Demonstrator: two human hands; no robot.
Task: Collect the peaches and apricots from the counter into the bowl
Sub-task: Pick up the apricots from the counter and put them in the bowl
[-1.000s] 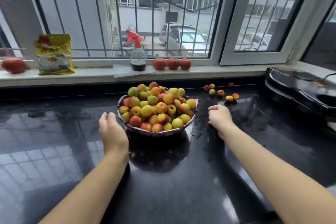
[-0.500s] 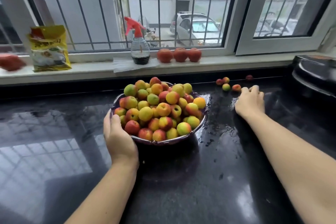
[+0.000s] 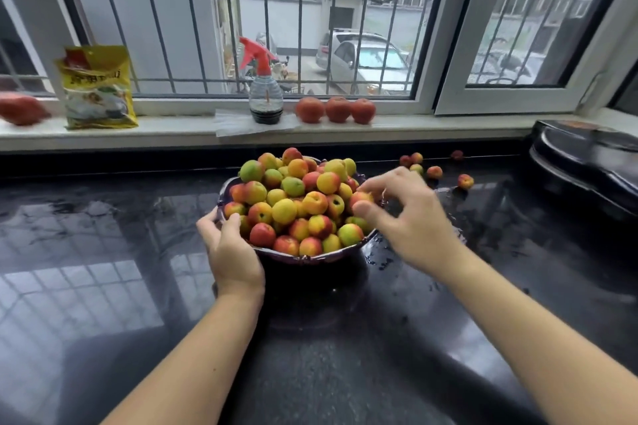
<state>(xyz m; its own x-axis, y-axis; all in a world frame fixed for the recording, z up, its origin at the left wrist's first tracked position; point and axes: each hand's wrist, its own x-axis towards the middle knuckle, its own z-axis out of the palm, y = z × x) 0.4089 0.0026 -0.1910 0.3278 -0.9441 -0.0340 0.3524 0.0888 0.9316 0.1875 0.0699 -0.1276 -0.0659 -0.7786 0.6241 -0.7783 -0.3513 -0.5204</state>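
Observation:
A dark purple bowl (image 3: 303,257) heaped with yellow, green and red peaches and apricots (image 3: 293,203) stands mid-counter. My left hand (image 3: 231,248) grips its near-left rim, thumb over the edge against the fruit. My right hand (image 3: 404,217) hovers at the bowl's right edge, thumb and fingers pinching an orange-red apricot (image 3: 359,198) on top of the pile. Several loose apricots (image 3: 434,172) lie on the wet black counter behind and to the right of the bowl, one more (image 3: 465,181) furthest right.
On the white sill stand three red peaches (image 3: 337,109), a spray bottle (image 3: 266,103), a yellow bag (image 3: 98,90) and a red fruit (image 3: 20,110) at far left. A black appliance (image 3: 587,162) fills the right end of the counter (image 3: 138,217).
My right hand reached to the loose fruit at the back right, then came back to the bowl with an apricot. My left hand closed on the bowl's rim.

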